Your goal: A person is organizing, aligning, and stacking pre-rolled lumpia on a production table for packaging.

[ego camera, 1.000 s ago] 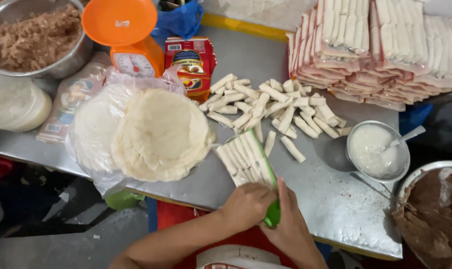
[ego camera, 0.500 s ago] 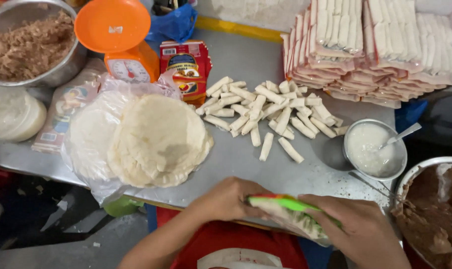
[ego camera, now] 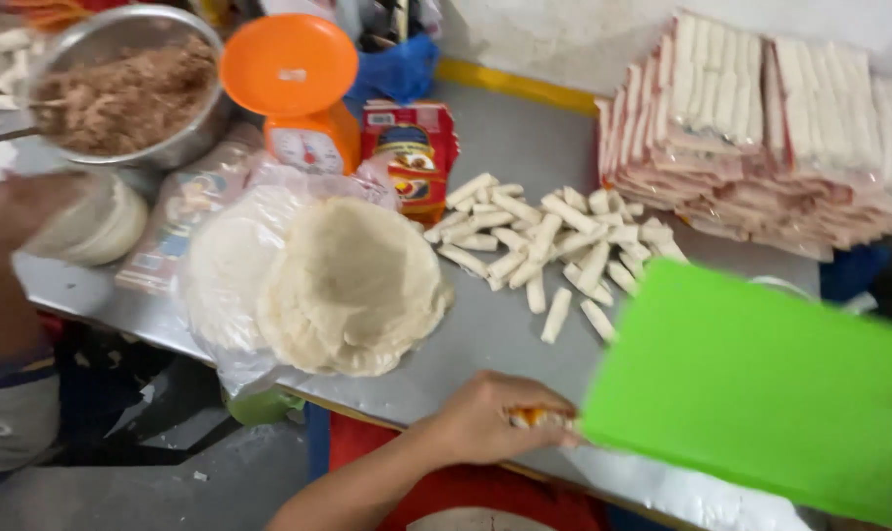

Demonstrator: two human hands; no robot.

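Observation:
A bright green flat board point(ego camera: 761, 388) is tilted up close to the camera and fills the lower right. My left hand point(ego camera: 485, 425) is closed at the board's left edge, at the table's front rim, with a small orange bit point(ego camera: 530, 417) showing between its fingers. Clear plastic point(ego camera: 662, 487) hangs under the board. My right hand is hidden, probably behind the board. Loose white rolls point(ego camera: 544, 246) lie in a heap on the metal table point(ego camera: 495, 339) just beyond my left hand.
A stack of round pale wrappers point(ego camera: 353, 285) on plastic lies left of my hand. Behind stand an orange scale point(ego camera: 294, 88), a red packet point(ego camera: 407, 147) and a metal bowl of brown filling point(ego camera: 121, 88). Packed rolls point(ego camera: 761, 128) are piled far right. Another person's arm point(ego camera: 13, 236) is at left.
The green board was low between both hands; now it is swung up toward the camera, covering the right side, the small bowl and my right hand. The view has shifted closer.

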